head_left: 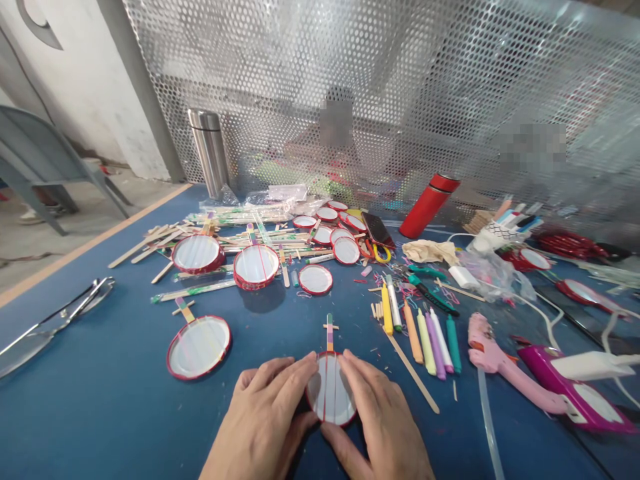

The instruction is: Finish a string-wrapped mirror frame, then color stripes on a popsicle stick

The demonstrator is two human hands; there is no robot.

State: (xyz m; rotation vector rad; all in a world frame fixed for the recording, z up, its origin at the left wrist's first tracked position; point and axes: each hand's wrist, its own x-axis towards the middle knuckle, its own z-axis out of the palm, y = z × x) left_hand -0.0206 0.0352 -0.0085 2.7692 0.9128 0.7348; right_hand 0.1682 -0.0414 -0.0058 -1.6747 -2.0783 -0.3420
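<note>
A toy banjo (331,390) lies on the blue table close to me, with a red-rimmed round white lid, strings stretched across it and a coloured craft-stick neck pointing away. My left hand (267,403) grips the left rim between fingers and thumb. On the opposite rim, my right hand (383,407) holds on the same way. The neck carries a thin crosspiece near its tip. Another toy banjo (199,348) rests to the left, and two more, one of them a banjo (256,267) in the middle, stand farther back.
Craft sticks (165,243) and red lids (315,279) are scattered behind. Coloured markers (420,333), a pink glue gun (505,367) and green-handled pliers (433,293) lie on the right. Eyeglasses (60,320) sit at left. A steel flask (210,153) and red bottle (429,205) stand by the perforated panel (280,60).
</note>
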